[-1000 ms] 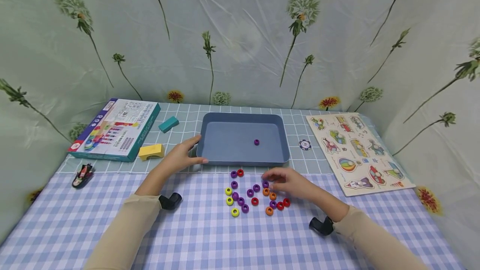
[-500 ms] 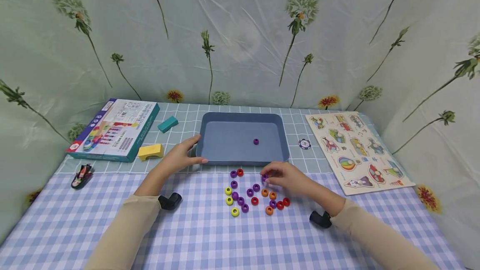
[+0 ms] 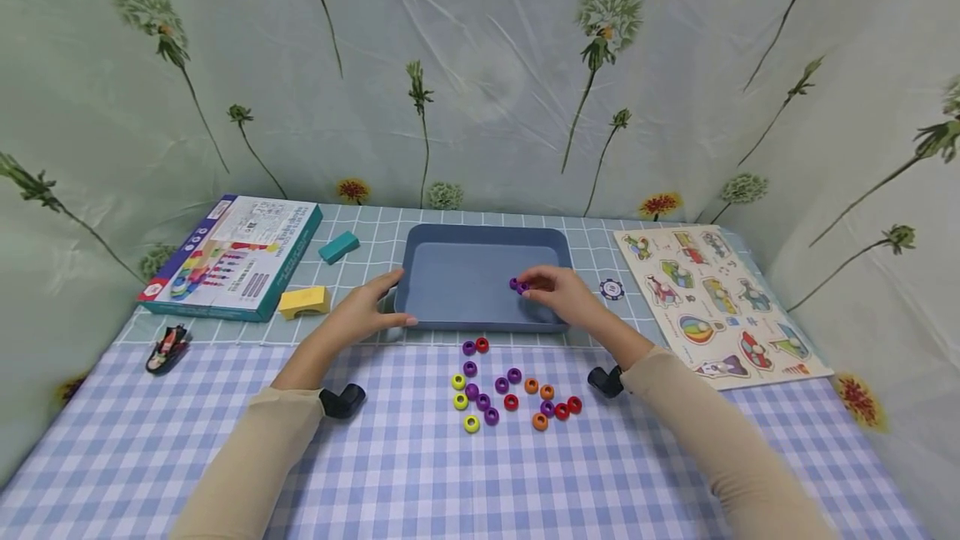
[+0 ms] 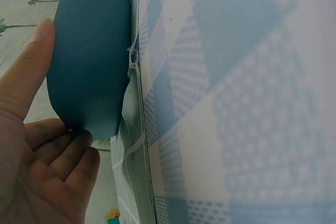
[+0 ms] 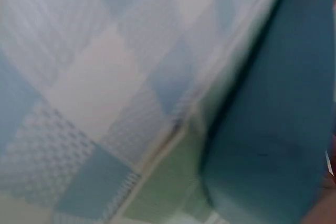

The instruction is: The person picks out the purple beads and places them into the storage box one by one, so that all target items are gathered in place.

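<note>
Purple bead [image 3: 523, 288], one: right grip [image 3: 557, 292] narrowly pinching it over tray [image 3: 450, 286]; left grip [image 3: 360, 311] resting, loosely spread, at tray's corner; slack pinching possibly sending bead rolling

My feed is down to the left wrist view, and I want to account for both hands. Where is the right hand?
Observer: The head view shows the right hand over the right part of the blue tray.
Operator: Is it holding anything?
Observer: It appears to pinch a purple bead between thumb and fingers.
Operator: And what lies on the near side of the tray?
Observer: A loose scatter of red beads, orange beads, yellow beads and more purple beads.
</note>
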The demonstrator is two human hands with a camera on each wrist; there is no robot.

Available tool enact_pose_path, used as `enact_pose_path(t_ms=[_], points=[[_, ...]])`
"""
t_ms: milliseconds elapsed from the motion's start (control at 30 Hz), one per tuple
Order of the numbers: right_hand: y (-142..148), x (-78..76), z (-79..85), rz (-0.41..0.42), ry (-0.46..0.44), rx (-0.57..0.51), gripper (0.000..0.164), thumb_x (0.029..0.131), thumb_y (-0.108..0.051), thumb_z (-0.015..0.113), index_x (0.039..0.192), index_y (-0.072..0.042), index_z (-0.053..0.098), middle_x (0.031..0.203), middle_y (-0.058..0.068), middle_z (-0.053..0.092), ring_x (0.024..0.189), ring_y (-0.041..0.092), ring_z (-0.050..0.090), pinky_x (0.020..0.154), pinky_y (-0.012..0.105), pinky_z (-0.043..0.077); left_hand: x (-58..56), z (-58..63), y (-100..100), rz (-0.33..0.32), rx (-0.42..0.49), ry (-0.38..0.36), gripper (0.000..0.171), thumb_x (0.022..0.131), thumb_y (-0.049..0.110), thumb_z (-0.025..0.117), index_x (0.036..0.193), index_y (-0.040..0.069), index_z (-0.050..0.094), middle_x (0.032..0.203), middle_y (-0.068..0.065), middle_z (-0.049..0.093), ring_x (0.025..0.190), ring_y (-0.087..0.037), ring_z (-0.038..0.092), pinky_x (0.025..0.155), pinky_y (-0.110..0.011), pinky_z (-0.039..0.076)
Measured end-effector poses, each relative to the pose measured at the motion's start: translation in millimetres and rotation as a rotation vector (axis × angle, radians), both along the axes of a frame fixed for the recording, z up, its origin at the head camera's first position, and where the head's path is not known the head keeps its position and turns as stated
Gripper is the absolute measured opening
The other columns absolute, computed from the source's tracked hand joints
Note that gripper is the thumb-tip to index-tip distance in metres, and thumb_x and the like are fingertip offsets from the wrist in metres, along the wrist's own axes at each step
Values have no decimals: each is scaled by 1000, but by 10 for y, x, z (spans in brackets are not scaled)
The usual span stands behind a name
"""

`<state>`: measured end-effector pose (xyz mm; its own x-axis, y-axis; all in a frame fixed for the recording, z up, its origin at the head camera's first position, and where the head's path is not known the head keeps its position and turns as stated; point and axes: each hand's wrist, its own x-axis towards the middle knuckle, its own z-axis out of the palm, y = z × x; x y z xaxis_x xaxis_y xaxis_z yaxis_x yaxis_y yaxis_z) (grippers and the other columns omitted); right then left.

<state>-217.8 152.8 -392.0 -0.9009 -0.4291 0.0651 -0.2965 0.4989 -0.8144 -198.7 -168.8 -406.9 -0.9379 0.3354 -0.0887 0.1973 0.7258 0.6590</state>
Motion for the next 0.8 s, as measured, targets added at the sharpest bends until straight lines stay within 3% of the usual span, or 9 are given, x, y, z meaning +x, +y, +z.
enact_pose_path(t_ms=[167,467,633,800], points=[[-54,-127,-88,-32,-27,63,19,76,-8,59,95,-5,59,91,6,58,81,16,53,72,28,44,0,2,7,-1,-9,-2,94,62,53,61,132,8,19,133,-13,21,118,-29,23,93,-43,25],[-135,-152,-121,-64,-93,147,18,76,-3,57,94,-4,58,85,6,55,77,16,49,70,29,42,-5,9,13,6,-18,5,92,63,52,61,132,9,19,134,-12,21,118,-29,23,93,-42,25],[-111,-94,-66,-35,-58,91,26,76,-7,58,101,-4,54,94,8,55,84,17,50,75,30,43,0,14,12,5,-21,5,92,63,52,61,132,8,19,133,-12,21,119,-28,23,93,-42,25],[-77,141,67,53,11,-65,36,76,-11,60,108,0,48,102,15,52,93,25,49,80,34,41,3,24,18,7,-20,-5,90,65,47,63,132,8,18,134,-13,21,119,-29,23,93,-43,25]])
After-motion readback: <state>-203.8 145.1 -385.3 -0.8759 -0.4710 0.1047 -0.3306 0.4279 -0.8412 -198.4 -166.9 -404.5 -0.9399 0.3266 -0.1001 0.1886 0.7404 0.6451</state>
